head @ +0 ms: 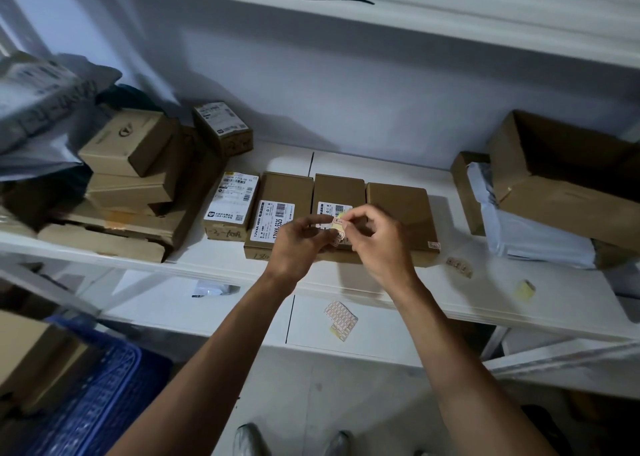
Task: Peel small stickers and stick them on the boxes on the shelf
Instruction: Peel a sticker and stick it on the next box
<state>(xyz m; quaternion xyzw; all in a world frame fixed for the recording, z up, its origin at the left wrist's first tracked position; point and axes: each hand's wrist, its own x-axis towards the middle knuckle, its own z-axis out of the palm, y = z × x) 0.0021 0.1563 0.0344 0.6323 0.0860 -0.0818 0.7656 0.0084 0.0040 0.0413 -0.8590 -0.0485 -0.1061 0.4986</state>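
Observation:
My left hand (299, 244) pinches a small strip of stickers (336, 228) above the front of the shelf. The fingertips of my right hand (375, 239) grip the strip's top corner, at a yellowish tab. Just behind my hands, flat brown boxes lie side by side on the white shelf (221, 265): one with a white barcode label (282, 199), a middle one (339, 190) and a plain one (401, 209) with a small sticker (433, 245) at its front right corner. A white-labelled box (232, 206) lies left of them.
Stacked brown boxes (135, 164) and grey mail bags (38, 92) fill the shelf's left. An open carton (561, 178) and a white bag (526, 227) sit right. Loose sticker strips (459, 265) and a yellow scrap (524, 289) lie on the shelf; a sticker sheet (341, 318) lies on the lower shelf. A blue crate (100, 396) stands below left.

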